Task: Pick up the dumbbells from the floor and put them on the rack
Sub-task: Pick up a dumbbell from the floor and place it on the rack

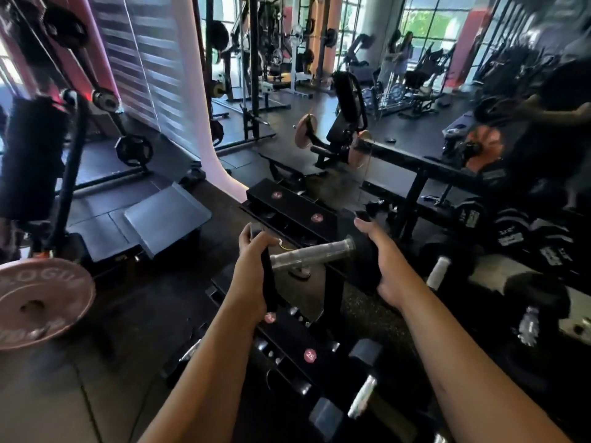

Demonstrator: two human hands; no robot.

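— What have you got hold of?

— A black hex-headed dumbbell with a knurled steel handle. My left hand is wrapped around its left head and my right hand cups the right head from outside, so both are closed on the heads and the handle is bare between them.

— Where does it sit?

— In the air, over the low black steel dumbbell rack with round pink weight labels, which runs away from me and to the left.

— How does the bar lie?

— Its long axis runs left to right between my hands, the right end a little higher and farther from me. That crosses the rack's rails, which I judge is what a cradle needs.

— Which hand leads?

— Neither is clearly nearer. I think I must lower both together, keeping it level.

— Anything else racked?

— Another black dumbbell with a steel handle rests lower, nearer me.
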